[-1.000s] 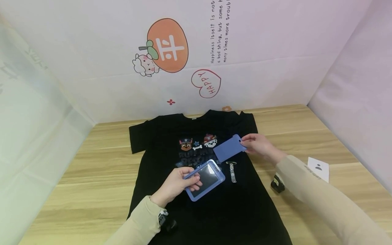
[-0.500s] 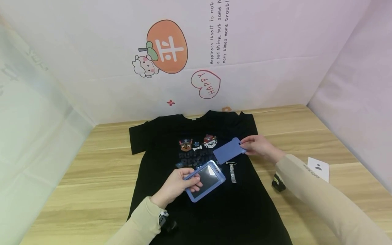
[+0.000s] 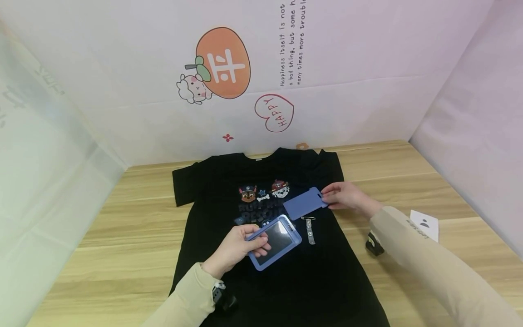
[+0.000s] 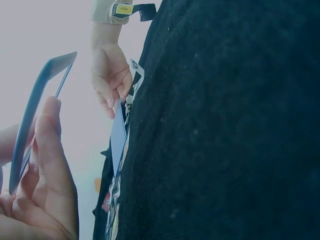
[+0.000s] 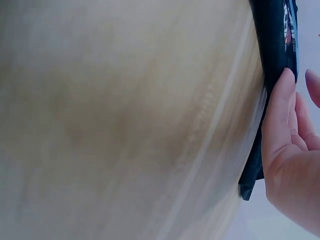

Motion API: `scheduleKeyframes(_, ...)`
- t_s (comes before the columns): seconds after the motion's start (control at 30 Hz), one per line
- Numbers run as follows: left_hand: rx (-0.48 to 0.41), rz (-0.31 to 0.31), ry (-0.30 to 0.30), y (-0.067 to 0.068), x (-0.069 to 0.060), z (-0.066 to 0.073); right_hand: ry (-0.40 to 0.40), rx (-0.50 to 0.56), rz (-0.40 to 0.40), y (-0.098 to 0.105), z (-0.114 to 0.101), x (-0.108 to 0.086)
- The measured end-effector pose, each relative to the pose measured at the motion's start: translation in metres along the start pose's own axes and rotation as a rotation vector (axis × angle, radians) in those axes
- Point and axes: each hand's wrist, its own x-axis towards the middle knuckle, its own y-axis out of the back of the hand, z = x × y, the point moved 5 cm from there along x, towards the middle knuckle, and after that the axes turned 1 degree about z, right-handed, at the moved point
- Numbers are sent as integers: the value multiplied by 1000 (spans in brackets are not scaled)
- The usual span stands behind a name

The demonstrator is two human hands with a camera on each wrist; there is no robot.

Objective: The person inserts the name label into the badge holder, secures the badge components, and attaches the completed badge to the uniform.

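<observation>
My left hand [image 3: 237, 247] grips a blue badge holder frame [image 3: 260, 262] with a clear window, tilted above the black T-shirt [image 3: 229, 290]. In the left wrist view the holder [image 4: 31, 115] appears nearly edge-on between thumb and fingers. With its fingertips, my right hand [image 3: 347, 197] pinches the slotted end of a flat blue panel [image 3: 303, 204]. This panel lies low over the shirt's printed front, just up and right of the frame and apart from it. A clear strap clip with a pin [image 3: 310, 230] rests on the shirt below the panel.
A white card [image 3: 425, 223] with a dark grey print lies on the wooden table [image 3: 102, 254], right of the shirt and partly behind my right sleeve. Printed white cloth [image 3: 347, 59] stands behind the table and along both sides.
My right hand has lowered the blue panel slightly toward the shirt. The left hand and the badge holder frame have barely moved.
</observation>
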Motion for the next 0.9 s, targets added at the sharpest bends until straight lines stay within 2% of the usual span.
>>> scheduleKeyframes(0.47, 0, -6, -8, -2, -1, 4, 31, -20, -12, 8, -2, -4)
scheduleKeyframes(0.7, 5, -3, -3, -2, -1, 4, 76, -27, -30, 11, -10, -12)
scheduleKeyframes(0.9, 7, -4, -1, -2, -1, 4, 112, 37, -50, 13, -19, -20)
